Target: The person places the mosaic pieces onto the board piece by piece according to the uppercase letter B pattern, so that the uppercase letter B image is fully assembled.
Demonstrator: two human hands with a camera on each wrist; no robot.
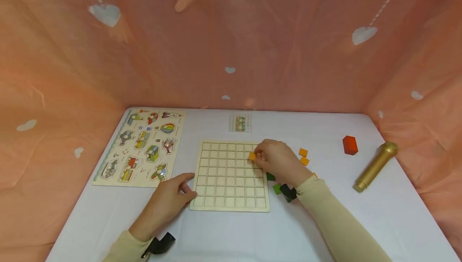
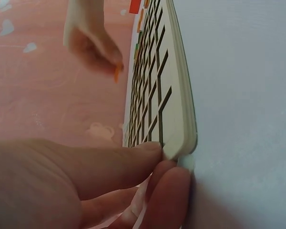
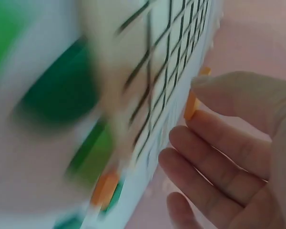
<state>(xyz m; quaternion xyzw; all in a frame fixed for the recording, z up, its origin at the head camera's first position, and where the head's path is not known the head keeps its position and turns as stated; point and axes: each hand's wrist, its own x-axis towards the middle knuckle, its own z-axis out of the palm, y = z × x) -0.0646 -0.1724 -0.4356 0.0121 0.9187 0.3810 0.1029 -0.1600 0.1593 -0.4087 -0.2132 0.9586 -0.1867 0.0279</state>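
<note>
Head view: cloth sleeves (image 1: 332,214), gridded wooden board (image 1: 225,181).
Right hand (image 1: 278,159) pinches an orange tile (image 1: 252,156) above the board's far right. Left wrist: left hand (image 2: 95,174) grips the board's layered corner. Right wrist: thin, straight-edged tile.

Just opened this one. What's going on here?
A person's right hand pinches an orange tile over a grid board, while the left hand holds the board at its left edge. Loose orange tiles and green tiles lie to the board's right. A small patterned card lies beyond it, and a picture board to its left.
</note>
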